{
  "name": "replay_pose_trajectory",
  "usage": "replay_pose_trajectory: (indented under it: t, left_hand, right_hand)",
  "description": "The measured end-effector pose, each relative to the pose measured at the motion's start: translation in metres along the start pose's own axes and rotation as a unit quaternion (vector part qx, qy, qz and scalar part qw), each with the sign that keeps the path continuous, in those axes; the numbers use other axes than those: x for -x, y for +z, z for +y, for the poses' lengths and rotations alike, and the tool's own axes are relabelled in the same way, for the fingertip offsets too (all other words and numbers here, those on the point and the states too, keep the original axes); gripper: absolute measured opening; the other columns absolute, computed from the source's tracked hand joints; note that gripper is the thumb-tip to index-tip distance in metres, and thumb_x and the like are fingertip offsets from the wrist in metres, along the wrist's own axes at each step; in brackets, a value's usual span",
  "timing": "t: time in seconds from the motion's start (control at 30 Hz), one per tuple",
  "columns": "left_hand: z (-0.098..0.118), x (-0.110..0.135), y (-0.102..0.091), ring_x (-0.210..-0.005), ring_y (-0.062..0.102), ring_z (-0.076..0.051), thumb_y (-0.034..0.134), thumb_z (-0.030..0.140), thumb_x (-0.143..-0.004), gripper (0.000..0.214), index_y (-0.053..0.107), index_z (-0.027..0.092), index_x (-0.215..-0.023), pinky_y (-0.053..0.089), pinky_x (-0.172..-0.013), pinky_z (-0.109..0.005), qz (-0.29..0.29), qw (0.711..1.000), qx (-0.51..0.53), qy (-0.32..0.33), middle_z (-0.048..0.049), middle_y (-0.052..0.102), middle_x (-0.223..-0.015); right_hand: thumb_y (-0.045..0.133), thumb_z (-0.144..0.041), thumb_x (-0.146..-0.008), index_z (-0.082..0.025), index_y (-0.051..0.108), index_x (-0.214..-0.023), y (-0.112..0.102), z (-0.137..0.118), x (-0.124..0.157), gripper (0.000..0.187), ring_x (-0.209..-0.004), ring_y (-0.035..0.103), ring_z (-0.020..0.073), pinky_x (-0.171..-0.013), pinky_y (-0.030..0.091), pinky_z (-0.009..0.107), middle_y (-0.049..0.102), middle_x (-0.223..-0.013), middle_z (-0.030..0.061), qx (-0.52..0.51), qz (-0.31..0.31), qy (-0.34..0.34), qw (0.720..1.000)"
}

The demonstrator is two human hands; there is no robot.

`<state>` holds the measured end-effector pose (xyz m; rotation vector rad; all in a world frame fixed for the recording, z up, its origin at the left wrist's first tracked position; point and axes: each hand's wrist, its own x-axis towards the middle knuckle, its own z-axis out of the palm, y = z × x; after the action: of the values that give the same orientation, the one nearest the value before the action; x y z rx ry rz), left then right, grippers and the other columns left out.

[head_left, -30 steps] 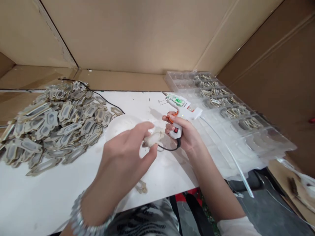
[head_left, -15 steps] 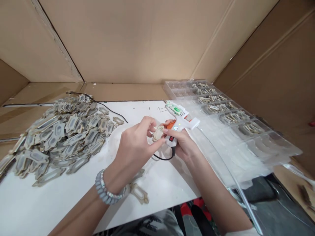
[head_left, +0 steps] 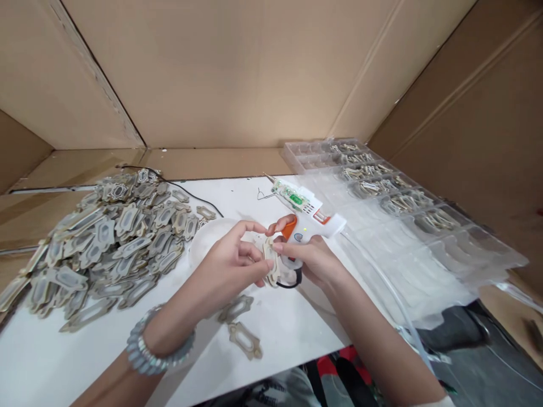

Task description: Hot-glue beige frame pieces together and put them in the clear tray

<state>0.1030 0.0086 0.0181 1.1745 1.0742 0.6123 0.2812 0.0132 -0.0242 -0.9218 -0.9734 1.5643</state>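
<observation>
White gun [head_left: 324,227] in the right hand [head_left: 316,257], grasped by the handle over the middle of the table [head_left: 305,330]. Points a thin nozzle [head_left: 268,177] toward the back edge, with an orange trigger [head_left: 289,227] beside the fingers — pulled or not, cannot tell. In the left hand [head_left: 231,265], a pale frame [head_left: 270,254] between thumb and fingers, just beside the gun and with the right thumb against it too; partly hidden by both hands. On the left wrist, a beaded bracelet [head_left: 159,353].

Toward the front edge, two loose frames [head_left: 246,341] near each other. Behind the left hand, a white dish [head_left: 212,237]. Along the left side up to the back left corner, a heaped pile [head_left: 123,243] of similar frames, with a black cord [head_left: 193,195] past its far side. Along the right edge, a clear tray [head_left: 458,254] — frames in its farther compartments. From the gun's rear, a long translucent rod [head_left: 394,288] toward the front right corner.
</observation>
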Motion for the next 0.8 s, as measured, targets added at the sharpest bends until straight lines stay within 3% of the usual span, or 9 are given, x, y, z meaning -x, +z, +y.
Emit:
replay_pose_trajectory:
  t: [0.23,0.33,0.37,0.4,0.47,0.53,0.57,0.7,0.8]
  left_hand:
    - [-0.014,-0.001,-0.001,-0.051,0.06,-0.013,0.075,0.041,-0.069,0.05,0.055,0.021,-0.11,0.044,-0.048,-0.021,0.02,0.999,-0.024,0.017,0.0076,0.057,-0.061]
    - [-0.02,0.002,-0.005,-0.052,0.06,-0.012,0.07,0.044,-0.079,0.04,0.058,0.023,-0.111,0.04,-0.044,-0.021,0.105,0.979,-0.138,0.11,0.002,0.066,-0.078]
    - [-0.021,0.004,-0.005,-0.055,0.06,-0.012,0.068,0.041,-0.083,0.033,0.059,0.023,-0.11,0.041,-0.046,-0.022,0.161,0.948,-0.208,0.181,0.0003,0.068,-0.086]
    - [-0.02,0.005,-0.004,-0.059,0.061,-0.011,0.066,0.036,-0.087,0.025,0.061,0.023,-0.108,0.043,-0.049,-0.023,0.218,0.895,-0.285,0.265,-0.0007,0.069,-0.09]
    - [-0.016,0.008,0.004,-0.065,0.059,-0.012,0.063,0.021,-0.09,0.011,0.065,0.022,-0.101,0.046,-0.059,-0.026,0.284,0.749,-0.419,0.427,-0.0017,0.07,-0.09]
    - [-0.009,0.01,0.022,-0.066,0.057,-0.013,0.06,0.012,-0.091,0.011,0.068,0.019,-0.094,0.045,-0.063,-0.029,0.261,0.628,-0.494,0.542,-0.0018,0.071,-0.085]
    - [-0.005,0.01,0.033,-0.063,0.055,-0.014,0.058,0.013,-0.092,0.012,0.07,0.018,-0.093,0.043,-0.061,-0.031,0.224,0.593,-0.511,0.58,-0.0014,0.072,-0.085]
    - [0.011,0.004,0.08,-0.068,0.057,-0.013,0.055,0.022,-0.098,0.021,0.075,0.019,-0.103,0.043,-0.058,-0.031,0.121,0.521,-0.528,0.659,-0.0012,0.076,-0.111]
    - [0.015,-0.008,0.1,-0.069,0.06,-0.014,0.049,0.018,-0.1,0.027,0.074,0.012,-0.108,0.043,-0.056,-0.031,0.097,0.507,-0.554,0.654,-0.0091,0.076,-0.107]
  right_hand:
    - [0.086,-0.021,-0.068,-0.022,0.063,-0.085,0.001,0.003,0.002,0.028,-0.072,0.06,0.0101,-0.067,0.047,0.024,0.068,-0.097,0.0,0.009,-0.032,-0.005,0.999]
    - [0.084,-0.021,-0.071,-0.022,0.063,-0.086,0.003,0.002,0.004,0.025,-0.073,0.06,0.0101,-0.069,0.048,0.024,0.067,-0.1,-0.0002,0.014,-0.037,-0.017,0.999]
    - [0.084,-0.022,-0.071,-0.023,0.063,-0.085,0.004,0.002,0.005,0.025,-0.074,0.06,0.0103,-0.069,0.048,0.025,0.067,-0.1,-0.0002,0.018,-0.034,-0.02,0.999]
    - [0.084,-0.023,-0.071,-0.023,0.063,-0.084,0.005,0.002,0.005,0.025,-0.074,0.06,0.0108,-0.069,0.048,0.025,0.067,-0.101,-0.0002,0.022,-0.029,-0.021,0.999]
    - [0.086,-0.026,-0.07,-0.024,0.064,-0.084,0.006,0.002,0.006,0.026,-0.075,0.059,0.0125,-0.068,0.049,0.027,0.066,-0.097,0.0001,0.029,-0.02,-0.014,0.999]
    - [0.088,-0.032,-0.068,-0.026,0.065,-0.085,0.006,0.002,0.006,0.028,-0.07,0.058,0.0143,-0.065,0.049,0.031,0.065,-0.088,0.0005,0.03,-0.02,0.001,0.999]
    - [0.088,-0.034,-0.068,-0.027,0.066,-0.086,0.006,0.003,0.006,0.029,-0.068,0.057,0.0153,-0.064,0.049,0.032,0.064,-0.084,0.0008,0.034,-0.023,0.008,0.999]
    - [0.088,-0.039,-0.071,-0.032,0.069,-0.086,0.001,0.005,0.008,0.025,-0.069,0.062,0.0214,-0.061,0.053,0.04,0.065,-0.082,0.0052,0.104,-0.012,-0.012,0.994]
    - [0.089,-0.039,-0.07,-0.033,0.069,-0.081,0.0,0.006,0.009,0.023,-0.075,0.067,0.0286,-0.058,0.056,0.044,0.064,-0.081,0.0082,0.157,0.039,-0.039,0.986]
